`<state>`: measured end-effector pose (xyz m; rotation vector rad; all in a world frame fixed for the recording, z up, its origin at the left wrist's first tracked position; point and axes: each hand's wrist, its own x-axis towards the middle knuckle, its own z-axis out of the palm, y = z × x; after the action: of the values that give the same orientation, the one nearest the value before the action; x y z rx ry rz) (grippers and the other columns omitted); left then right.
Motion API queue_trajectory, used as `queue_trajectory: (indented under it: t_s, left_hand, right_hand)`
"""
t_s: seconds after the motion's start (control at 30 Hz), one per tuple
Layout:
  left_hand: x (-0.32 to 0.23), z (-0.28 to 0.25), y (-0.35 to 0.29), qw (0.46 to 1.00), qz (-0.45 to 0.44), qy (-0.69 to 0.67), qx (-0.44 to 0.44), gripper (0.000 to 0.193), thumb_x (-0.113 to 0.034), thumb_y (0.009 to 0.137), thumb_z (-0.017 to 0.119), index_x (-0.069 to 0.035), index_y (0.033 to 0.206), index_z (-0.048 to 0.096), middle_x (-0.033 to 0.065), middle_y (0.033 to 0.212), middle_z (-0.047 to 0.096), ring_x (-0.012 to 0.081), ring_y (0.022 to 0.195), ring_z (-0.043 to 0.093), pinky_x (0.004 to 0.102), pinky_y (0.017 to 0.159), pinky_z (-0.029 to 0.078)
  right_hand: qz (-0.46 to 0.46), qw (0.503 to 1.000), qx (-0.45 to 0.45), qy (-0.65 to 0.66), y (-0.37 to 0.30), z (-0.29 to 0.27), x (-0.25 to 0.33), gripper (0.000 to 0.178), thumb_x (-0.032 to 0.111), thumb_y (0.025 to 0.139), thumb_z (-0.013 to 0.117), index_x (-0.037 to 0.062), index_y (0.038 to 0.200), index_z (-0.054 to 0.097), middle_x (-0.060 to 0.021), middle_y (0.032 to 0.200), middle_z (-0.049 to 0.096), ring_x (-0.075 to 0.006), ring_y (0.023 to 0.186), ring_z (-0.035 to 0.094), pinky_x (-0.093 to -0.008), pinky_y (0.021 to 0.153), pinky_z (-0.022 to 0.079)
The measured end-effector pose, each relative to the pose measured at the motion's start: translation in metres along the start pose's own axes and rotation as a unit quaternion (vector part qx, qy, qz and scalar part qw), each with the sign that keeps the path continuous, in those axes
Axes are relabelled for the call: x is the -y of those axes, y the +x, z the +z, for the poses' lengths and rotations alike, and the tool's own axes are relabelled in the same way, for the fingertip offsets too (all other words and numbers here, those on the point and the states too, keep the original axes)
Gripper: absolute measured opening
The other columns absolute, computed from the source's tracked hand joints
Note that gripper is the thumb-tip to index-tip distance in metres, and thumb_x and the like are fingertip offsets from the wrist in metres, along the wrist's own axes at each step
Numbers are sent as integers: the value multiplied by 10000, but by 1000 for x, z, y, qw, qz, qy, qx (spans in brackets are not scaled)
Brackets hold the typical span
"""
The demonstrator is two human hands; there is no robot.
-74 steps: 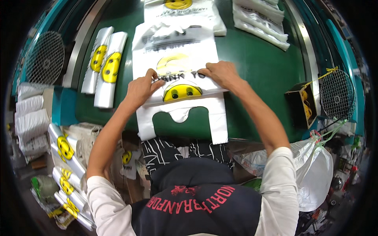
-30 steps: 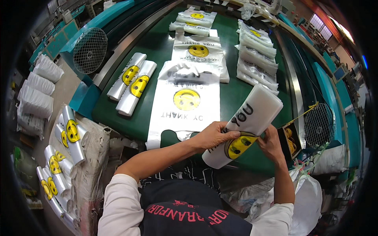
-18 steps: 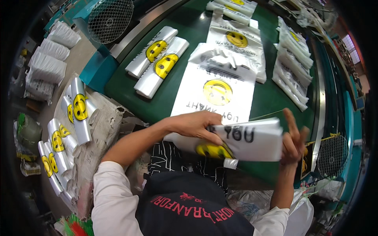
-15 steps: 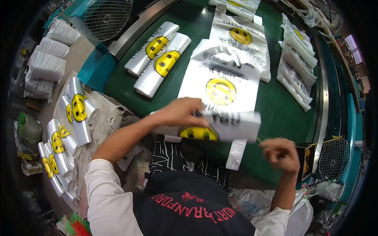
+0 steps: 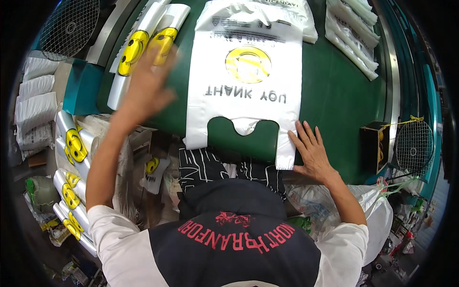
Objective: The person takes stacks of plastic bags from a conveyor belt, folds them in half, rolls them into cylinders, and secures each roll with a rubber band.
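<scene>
A flat white plastic carrier bag (image 5: pixel 244 100) with a yellow smiley lies on the green table in front of me, its cut-out handles toward my body. My right hand (image 5: pixel 313 150) rests beside and against its right handle, fingers spread. Up at the left, my left hand (image 5: pixel 148 86) is blurred by motion, its fingers apart and nothing visibly gripped. It is over or beside rolled smiley bags (image 5: pixel 134 51), partly covering them; whether it touches them I cannot tell.
Bundled bags (image 5: pixel 351 38) lie at the far right of the green table (image 5: pixel 334 105). A small box with yellow bands (image 5: pixel 374 148) and a caged fan (image 5: pixel 413 146) stand at the right. Another fan (image 5: pixel 71 28) is at the upper left, with more rolls (image 5: pixel 71 193) below.
The rolled bag has gone from my left hand, which has moved up and left to the rolls. My right hand no longer shows the yellow band and has come down at the flat bag's handle.
</scene>
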<state>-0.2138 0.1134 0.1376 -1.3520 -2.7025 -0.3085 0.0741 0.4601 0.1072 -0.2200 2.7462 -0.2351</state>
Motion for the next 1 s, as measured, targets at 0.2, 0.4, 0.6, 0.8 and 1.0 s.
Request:
queue_trajectory:
  t_s: [0.2,0.4,0.6,0.8,1.0]
  left_hand:
    - [-39,46,-63,983,46,-50,173,832,-149,674,742,-269,1418,390,109,1544,196,341,1420,180,524,1137,167]
    - [-45,49,-46,990,92,-82,74,446,8,731,597,-163,1141,636,103,1227,564,283,1236,473,498,1084,272]
    - [-79,54,5,926,-75,-337,151,260,-130,731,675,-20,966,695,185,784,663,247,691,646,325,666,495]
    - [-103,78,39,961,53,-147,226,643,-354,712,737,-130,1276,525,185,906,673,334,870,650,424,820,486]
    - [-129,84,2,980,184,30,71,725,-310,756,682,36,1331,404,199,1406,379,329,1258,406,449,961,388]
  right_hand:
    - [-48,987,-154,18,6,26,-10,805,195,718,697,75,1423,327,-135,1503,285,-349,1391,244,-539,1119,175]
    - [-99,959,-264,-23,35,22,-25,438,-31,774,543,97,1192,584,-59,1324,541,-268,1264,468,-425,992,399]
    - [-122,948,-115,272,52,-14,-27,170,4,810,572,21,971,624,-108,1021,680,-290,1016,624,-364,744,496]
    - [32,993,-109,42,125,-34,16,441,502,849,582,80,940,672,-159,806,673,-339,755,649,-419,667,503]
    - [85,981,-134,109,137,-19,17,404,430,831,634,67,1008,650,-162,845,680,-327,769,657,-419,689,514]
